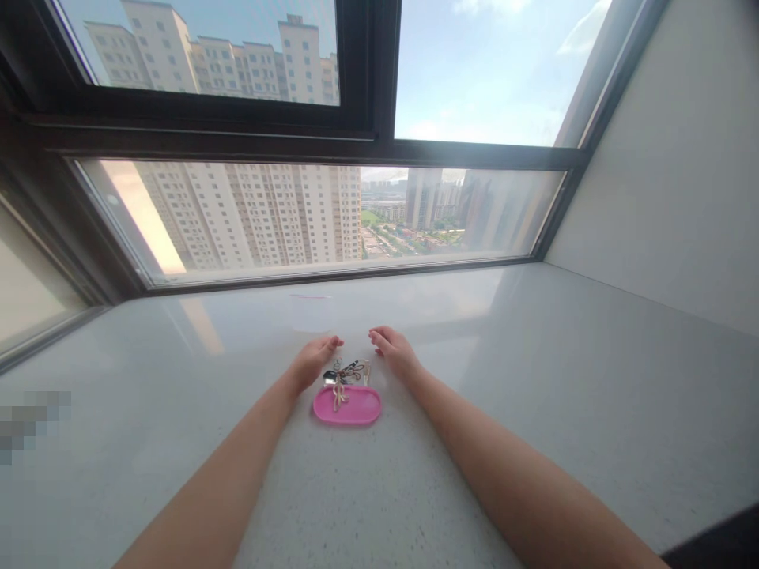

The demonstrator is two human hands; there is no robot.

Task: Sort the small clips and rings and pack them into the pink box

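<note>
My left hand [312,360] rests on the pale speckled surface, its fingers loosely bent and nothing visible in them. Across from it, my right hand [396,351] lies with thumb and fingers a little apart, also with nothing visible in it. Between and just in front of my wrists sits a small pink oval tray [363,407]. A bunch of keys [339,379] with rings and metal pieces lies at the tray's far edge, partly over its rim. The left hand is the nearer one to the keys. Small details of the bunch are too fine to make out.
The light stone sill [379,490] runs up to a dark window frame [474,156]. A thin pink strip [311,296] lies near the glass. A white wall [670,174] bounds the right side. Tall buildings [254,213] stand outside.
</note>
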